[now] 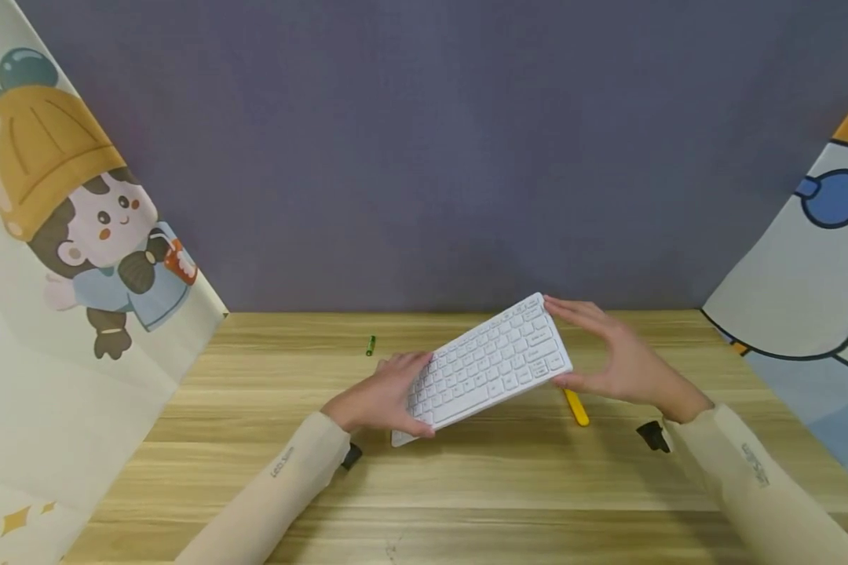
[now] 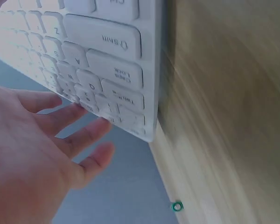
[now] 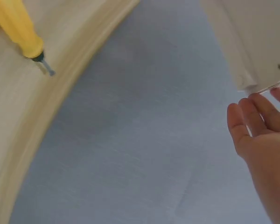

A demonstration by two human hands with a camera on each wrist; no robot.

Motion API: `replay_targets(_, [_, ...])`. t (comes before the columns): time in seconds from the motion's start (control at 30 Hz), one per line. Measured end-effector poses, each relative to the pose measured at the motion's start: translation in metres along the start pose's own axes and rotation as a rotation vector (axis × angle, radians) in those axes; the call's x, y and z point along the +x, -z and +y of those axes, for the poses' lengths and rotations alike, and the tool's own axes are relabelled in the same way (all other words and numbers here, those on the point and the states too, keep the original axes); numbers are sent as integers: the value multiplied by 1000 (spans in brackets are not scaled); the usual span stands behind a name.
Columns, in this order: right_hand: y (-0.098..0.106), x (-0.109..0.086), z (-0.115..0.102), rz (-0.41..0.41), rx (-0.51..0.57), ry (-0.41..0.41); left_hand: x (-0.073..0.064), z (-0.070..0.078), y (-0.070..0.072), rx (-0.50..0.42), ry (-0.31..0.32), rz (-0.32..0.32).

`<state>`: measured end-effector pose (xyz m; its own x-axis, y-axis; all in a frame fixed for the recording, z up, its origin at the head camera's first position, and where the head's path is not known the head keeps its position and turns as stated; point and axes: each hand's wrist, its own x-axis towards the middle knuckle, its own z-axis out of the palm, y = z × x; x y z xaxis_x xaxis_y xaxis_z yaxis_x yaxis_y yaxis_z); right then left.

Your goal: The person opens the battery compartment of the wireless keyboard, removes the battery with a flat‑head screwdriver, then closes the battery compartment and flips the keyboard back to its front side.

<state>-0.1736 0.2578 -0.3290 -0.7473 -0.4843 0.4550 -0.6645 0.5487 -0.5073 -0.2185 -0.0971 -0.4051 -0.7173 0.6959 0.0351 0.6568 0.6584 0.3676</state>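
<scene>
A white keyboard [image 1: 491, 361] is held above the wooden table, tilted with its right end higher and its keys toward the head camera. My left hand [image 1: 389, 392] grips its left part, thumb at the near edge and fingers at the far edge. At the other end, my right hand [image 1: 618, 357] holds the keyboard by its corners, fingers on the upper one and thumb on the lower. The right wrist view shows the keyboard's plain underside [image 3: 266, 42]. Below the right end lies a yellow-handled screwdriver [image 1: 575, 406], partly hidden by the keyboard; its metal tip [image 3: 48, 68] appears in the right wrist view.
A small green cylinder [image 1: 371, 345] lies toward the back of the wooden table [image 1: 466, 486]. Behind the table rises a grey-blue panel [image 1: 424, 157], with cartoon-printed panels at left [image 1: 113, 392] and right [image 1: 784, 298]. Small black pieces [image 1: 653, 436] show beside both sleeves.
</scene>
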Motion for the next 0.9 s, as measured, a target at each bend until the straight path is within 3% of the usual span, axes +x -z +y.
replay_targets(0.4, [-34, -17, 20, -114, -91, -110, -6, -13, 6, 117, 52, -39])
replay_targets(0.57, [-45, -23, 23, -157, -121, -187, -7, -15, 5, 131, 26, -30])
replay_targets(0.9, [-64, -27, 30, -216, -148, -229, -7, -18, 3, 146, 33, -42])
